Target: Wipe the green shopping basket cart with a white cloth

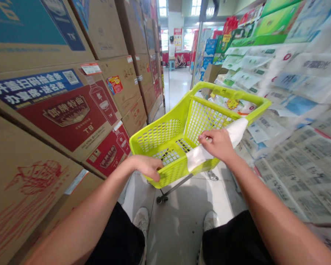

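Note:
A lime-green shopping cart (165,134) stands in front of me, turned at an angle, its basket holding nothing that I can see. My left hand (149,166) is closed over the near left rim of the basket. A white cloth (200,158) drapes over the right side rim. My right hand (217,143) presses on that cloth with its fingers curled, at the rim's middle. Whether the cloth is pinched between the fingertips is partly hidden, but the hand grips it against the rim.
Stacked cardboard boxes (68,114) line the left side. White paper packs (300,154) are piled on the right. A metal post (197,55) rises beyond the cart. Further off, a person (171,49) sits on a blue stool (172,64).

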The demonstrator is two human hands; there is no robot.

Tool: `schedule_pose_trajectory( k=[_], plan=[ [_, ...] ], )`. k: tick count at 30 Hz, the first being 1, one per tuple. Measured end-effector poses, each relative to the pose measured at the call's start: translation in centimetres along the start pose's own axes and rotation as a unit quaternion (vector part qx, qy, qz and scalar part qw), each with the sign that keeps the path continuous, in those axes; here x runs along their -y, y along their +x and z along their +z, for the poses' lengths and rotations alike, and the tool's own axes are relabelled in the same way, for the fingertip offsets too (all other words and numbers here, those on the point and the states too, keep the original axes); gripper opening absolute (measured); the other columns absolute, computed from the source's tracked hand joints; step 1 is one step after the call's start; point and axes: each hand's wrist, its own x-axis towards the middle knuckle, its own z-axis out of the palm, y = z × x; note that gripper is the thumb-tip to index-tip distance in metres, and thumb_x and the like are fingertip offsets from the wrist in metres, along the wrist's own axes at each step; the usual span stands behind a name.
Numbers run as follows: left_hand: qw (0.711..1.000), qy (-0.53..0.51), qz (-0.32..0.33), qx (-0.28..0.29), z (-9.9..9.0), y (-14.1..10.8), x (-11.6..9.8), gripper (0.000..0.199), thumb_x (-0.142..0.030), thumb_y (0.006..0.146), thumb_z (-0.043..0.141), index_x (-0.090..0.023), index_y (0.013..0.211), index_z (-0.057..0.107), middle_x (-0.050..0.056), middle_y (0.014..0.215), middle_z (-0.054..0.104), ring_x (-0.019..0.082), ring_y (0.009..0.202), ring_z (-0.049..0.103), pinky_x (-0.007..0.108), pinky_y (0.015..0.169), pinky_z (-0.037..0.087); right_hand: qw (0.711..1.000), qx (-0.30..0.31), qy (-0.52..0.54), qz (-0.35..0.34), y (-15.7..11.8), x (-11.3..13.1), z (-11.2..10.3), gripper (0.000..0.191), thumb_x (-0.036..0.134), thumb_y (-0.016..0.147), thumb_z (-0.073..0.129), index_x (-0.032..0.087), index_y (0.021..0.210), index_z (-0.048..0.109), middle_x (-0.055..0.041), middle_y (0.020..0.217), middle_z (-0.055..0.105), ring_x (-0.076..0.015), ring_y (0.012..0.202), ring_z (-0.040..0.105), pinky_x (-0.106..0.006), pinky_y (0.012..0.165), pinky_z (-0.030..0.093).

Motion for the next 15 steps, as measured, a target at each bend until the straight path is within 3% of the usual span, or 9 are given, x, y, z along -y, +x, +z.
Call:
schedule_pose_trajectory(
  k=[3, 7, 9, 11, 15],
  plan=[
    [1.0, 0.022, 0.001, -0.012, 0.0, -0.2, 0.1, 0.034, -0.028, 0.066, 0.063, -0.011, 0.092, 0.076, 0.004, 0.084, 0.076, 0.019, 0.075, 0.066, 0.023, 0.061, 0.052, 0.999, -0.046, -0.01, 0.009, 0.2, -2.6, -1.1, 0.036, 0.038, 0.096, 0.048, 0.018, 0.081, 0.074, -0.0088, 0.081, 0.075, -0.0217, 0.077, 0.064, -0.033, 0.075, 0.038],
    [0.999, 0.029, 0.006, -0.035, 0.6, 0.0, -0.5, 0.024, -0.03, 0.066, 0.063, -0.014, 0.082, 0.072, 0.001, 0.074, 0.07, 0.016, 0.068, 0.061, 0.021, 0.054, 0.046, 0.977, -0.144, -0.139, 0.073, 1.0, -5.5, -1.9, 0.035, 0.039, 0.092, 0.051, 0.016, 0.092, 0.077, -0.0151, 0.086, 0.074, -0.0307, 0.094, 0.062, -0.039, 0.083, 0.035],
    [0.999, 0.024, -0.001, -0.046, 0.9, 0.4, -1.0, 0.026, -0.031, 0.066, 0.064, -0.014, 0.083, 0.072, 0.001, 0.075, 0.069, 0.016, 0.069, 0.061, 0.022, 0.055, 0.046, 0.969, -0.136, -0.177, 0.102, 1.0, -4.3, -1.3, 0.039, 0.041, 0.093, 0.049, 0.017, 0.093, 0.079, -0.0155, 0.083, 0.073, -0.0323, 0.096, 0.061, -0.041, 0.083, 0.033],
    [0.998, 0.026, -0.014, -0.055, 1.1, 0.7, -1.3, 0.028, -0.032, 0.065, 0.065, -0.014, 0.085, 0.072, 0.002, 0.077, 0.07, 0.017, 0.069, 0.061, 0.023, 0.055, 0.046, 0.973, -0.086, -0.193, 0.097, 0.5, -1.4, -0.1, 0.043, 0.042, 0.096, 0.045, 0.018, 0.089, 0.08, -0.0145, 0.078, 0.072, -0.0301, 0.089, 0.061, -0.04, 0.081, 0.031],
    [0.997, 0.033, 0.006, -0.072, 0.9, 0.8, -1.3, 0.03, -0.033, 0.065, 0.064, -0.014, 0.087, 0.072, 0.003, 0.08, 0.071, 0.017, 0.069, 0.061, 0.024, 0.058, 0.047, 0.988, 0.036, -0.152, 0.011, -1.3, 4.9, 2.1, 0.049, 0.046, 0.101, 0.042, 0.022, 0.081, 0.08, -0.0101, 0.075, 0.074, -0.0231, 0.077, 0.062, -0.037, 0.077, 0.029]
  ],
)
